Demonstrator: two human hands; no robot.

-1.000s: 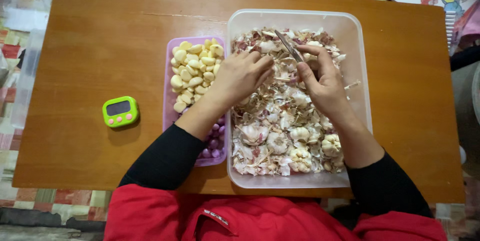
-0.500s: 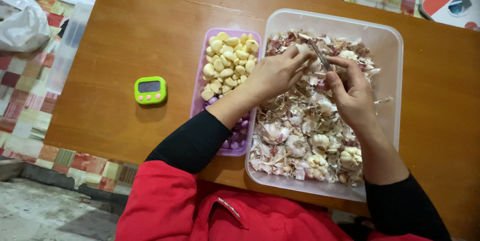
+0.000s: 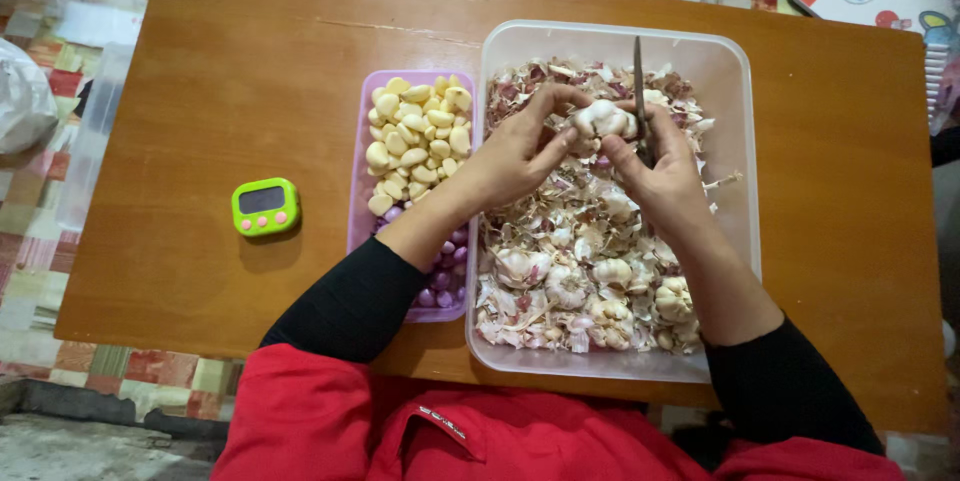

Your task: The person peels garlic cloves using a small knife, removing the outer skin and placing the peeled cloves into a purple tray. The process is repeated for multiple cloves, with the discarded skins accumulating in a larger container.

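My left hand (image 3: 515, 151) and my right hand (image 3: 655, 166) meet over a clear plastic tub (image 3: 735, 71) full of garlic skins and whole bulbs. Between the fingertips of both hands is a white garlic bulb (image 3: 603, 119). The right hand also grips a small knife (image 3: 638, 76) whose blade points away from me, up past the bulb. Several whole garlic bulbs (image 3: 600, 291) lie at the near end of the tub.
A purple tray (image 3: 360, 171) left of the tub holds peeled garlic cloves (image 3: 415, 141) and small purple shallots (image 3: 440, 286). A green digital timer (image 3: 265, 207) sits on the wooden table (image 3: 220, 91). A white plastic bag (image 3: 20, 101) lies off the table's left.
The garlic bulb has come up between both hands, and the knife blade has swung from tilted left to pointing straight away. The camera view shifted back toward the right.
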